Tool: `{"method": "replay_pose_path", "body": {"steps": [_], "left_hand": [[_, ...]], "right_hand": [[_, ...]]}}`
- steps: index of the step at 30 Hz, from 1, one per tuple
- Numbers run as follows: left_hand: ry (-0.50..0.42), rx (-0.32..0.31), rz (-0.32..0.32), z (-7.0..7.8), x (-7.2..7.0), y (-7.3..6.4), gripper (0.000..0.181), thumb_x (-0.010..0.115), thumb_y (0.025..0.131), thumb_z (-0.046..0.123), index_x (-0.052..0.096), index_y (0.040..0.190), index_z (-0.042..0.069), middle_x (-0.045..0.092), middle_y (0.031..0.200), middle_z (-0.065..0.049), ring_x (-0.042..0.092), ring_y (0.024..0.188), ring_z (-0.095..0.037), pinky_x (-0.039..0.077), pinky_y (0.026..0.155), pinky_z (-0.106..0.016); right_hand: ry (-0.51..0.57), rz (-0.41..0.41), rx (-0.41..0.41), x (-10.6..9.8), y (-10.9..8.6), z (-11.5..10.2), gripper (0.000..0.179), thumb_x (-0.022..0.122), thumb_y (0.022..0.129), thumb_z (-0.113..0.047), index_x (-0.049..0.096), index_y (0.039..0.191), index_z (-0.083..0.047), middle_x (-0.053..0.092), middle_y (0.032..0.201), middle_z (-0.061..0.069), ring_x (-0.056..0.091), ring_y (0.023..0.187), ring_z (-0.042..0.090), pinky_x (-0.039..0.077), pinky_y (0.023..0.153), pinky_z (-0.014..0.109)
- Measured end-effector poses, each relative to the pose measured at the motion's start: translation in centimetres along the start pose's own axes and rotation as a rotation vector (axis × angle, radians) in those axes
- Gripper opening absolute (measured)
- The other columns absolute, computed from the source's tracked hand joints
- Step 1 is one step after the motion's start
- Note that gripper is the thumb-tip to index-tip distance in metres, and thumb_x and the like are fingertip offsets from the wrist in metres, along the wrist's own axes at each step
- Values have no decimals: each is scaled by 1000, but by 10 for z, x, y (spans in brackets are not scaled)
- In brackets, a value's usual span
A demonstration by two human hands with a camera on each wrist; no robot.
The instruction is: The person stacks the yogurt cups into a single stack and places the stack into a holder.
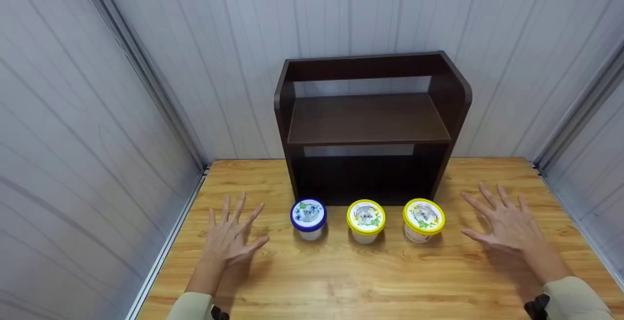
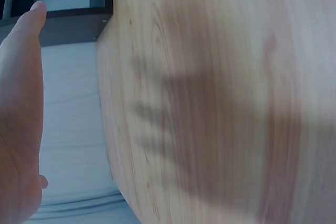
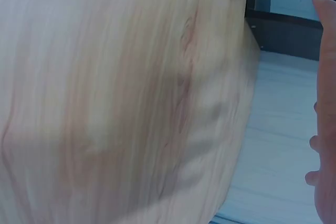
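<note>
Three lidded tubs stand upright in a row on the wooden table. On the left is the tub with a blue-rimmed lid [image 1: 308,216]; a yellow-lidded tub [image 1: 365,218] is in the middle and another yellow-lidded tub [image 1: 423,218] on the right. My left hand [image 1: 230,237], fingers spread and palm down, hovers to the left of the blue-lidded tub, holding nothing. With its fingers fanned out too, my right hand [image 1: 509,225] hovers to the right of the right-hand yellow-lidded tub. Both hands cast shadows on the wood in the wrist views.
A dark brown two-tier shelf [image 1: 369,120] stands behind the tubs, near the back wall [image 1: 243,42]. Panelled walls enclose the wooden table [image 1: 341,281] on the left, back and right. Metal trim [image 1: 165,254] runs along the table's left edge.
</note>
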State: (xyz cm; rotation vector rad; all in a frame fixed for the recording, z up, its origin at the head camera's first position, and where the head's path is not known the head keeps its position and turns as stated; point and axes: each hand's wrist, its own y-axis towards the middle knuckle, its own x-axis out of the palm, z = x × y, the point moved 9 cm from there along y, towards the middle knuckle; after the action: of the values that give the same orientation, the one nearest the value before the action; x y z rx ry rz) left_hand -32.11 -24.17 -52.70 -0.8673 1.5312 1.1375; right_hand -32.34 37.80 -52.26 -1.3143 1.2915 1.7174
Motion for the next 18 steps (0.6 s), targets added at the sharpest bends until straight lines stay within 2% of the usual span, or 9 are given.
{"method": "replay_pose_path", "body": {"steps": [4,11,18], "left_hand": [[-36,0,-17,11,0,8,85,40,86,85,25,159,44,4,170,-6,8,152,-45,17,110,-78],[-84,17,-8,29,1,20,84,45,87,82,27,159,42,6,170,-6,8,152,-46,13,112,-77],[-135,38,14,46,2,28,84,49,87,80,30,159,40,10,169,-8,11,151,-47,9,113,-76]], "right_hand": [[4,39,-21,-6,7,-10,91,68,77,-75,37,155,-40,38,159,16,35,138,55,23,102,81],[56,71,-54,-13,23,-29,91,72,76,-71,40,154,-36,42,155,18,39,135,55,26,100,82],[81,55,-64,-16,33,-44,91,68,79,-72,36,157,-38,39,156,18,39,136,54,26,101,81]]}}
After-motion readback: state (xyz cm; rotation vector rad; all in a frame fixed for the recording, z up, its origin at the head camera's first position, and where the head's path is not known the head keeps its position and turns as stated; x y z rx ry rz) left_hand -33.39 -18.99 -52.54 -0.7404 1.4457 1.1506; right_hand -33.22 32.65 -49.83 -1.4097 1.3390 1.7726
